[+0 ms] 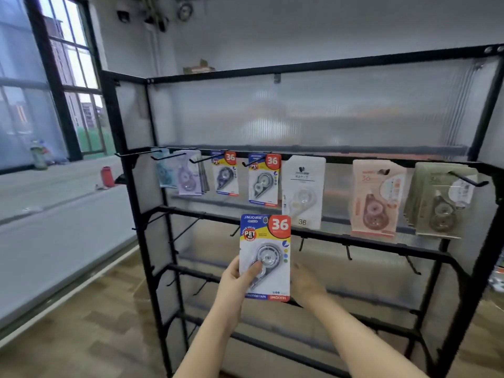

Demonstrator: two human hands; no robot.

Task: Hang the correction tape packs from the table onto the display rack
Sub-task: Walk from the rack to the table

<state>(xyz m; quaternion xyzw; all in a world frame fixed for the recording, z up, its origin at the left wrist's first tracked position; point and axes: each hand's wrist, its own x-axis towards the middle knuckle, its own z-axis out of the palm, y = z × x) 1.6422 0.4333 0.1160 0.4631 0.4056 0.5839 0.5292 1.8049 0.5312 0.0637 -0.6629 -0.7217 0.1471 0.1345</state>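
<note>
Left hand (236, 279) gripping correction tape pack (266, 257) before rack (341, 241)

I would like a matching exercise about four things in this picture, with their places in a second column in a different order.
Things:
1. blue and yellow correction tape pack with red "36" corner
2. white correction tape pack printed "36" at the bottom
3. pale pink correction tape pack
4. red bottle

Places:
A. on the ledge by the window
B. hanging between the white and olive packs
C. in the left hand, below the top row
D. hanging just right of the blue packs

Pairs: 1-C, 2-D, 3-B, 4-A
</note>
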